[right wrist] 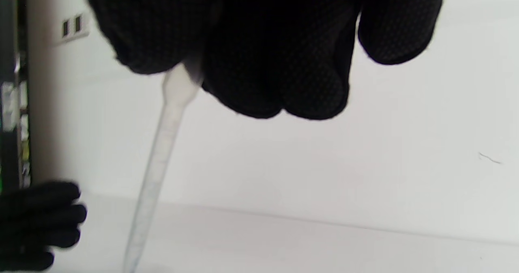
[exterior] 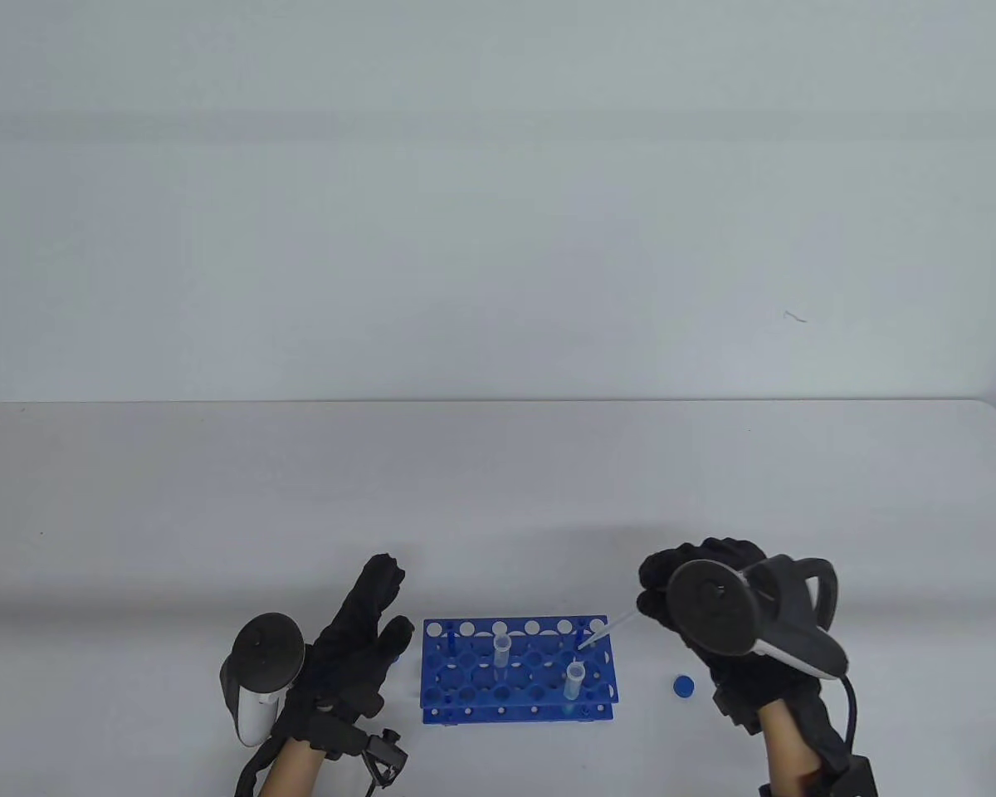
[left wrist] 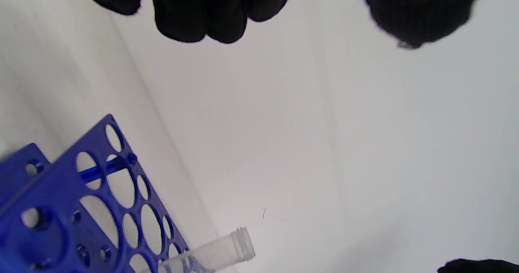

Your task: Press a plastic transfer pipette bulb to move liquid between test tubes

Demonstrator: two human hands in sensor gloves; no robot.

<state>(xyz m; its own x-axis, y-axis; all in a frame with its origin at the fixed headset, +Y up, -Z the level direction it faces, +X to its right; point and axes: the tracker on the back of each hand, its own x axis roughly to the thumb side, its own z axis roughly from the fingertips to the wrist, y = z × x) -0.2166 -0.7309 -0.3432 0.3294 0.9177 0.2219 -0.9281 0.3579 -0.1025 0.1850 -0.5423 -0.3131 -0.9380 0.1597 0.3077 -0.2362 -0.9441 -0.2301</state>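
A clear plastic pipette (exterior: 610, 629) is gripped in the curled fingers of the right hand (exterior: 697, 594), its bulb end hidden inside the glove and its thin stem slanting down and away toward the person's left. In the right wrist view the stem (right wrist: 156, 171) is seen emerging between the gloved fingers (right wrist: 284, 62) and running out of the bottom edge of that view. The tip is held above the blue tube rack (exterior: 519, 671), just off the right hand's fingertips, close to the rim of the nearer of two clear test tubes (exterior: 574, 679); whether the tip touches that tube cannot be told. The second tube (exterior: 502, 650) stands further toward the left hand, in the middle of the rack. A small blue cap (exterior: 684, 685) lies on the table (exterior: 498, 498) just below the right hand's knuckles, beside the rack's end. The left hand (exterior: 357, 647) is laid open beside the opposite end of the rack, fingers extended and gripping nothing; in the left wrist view its fingertips (left wrist: 194, 13) hang free above the table, with a corner of the rack and one tube mouth (left wrist: 239, 244) seen below them.
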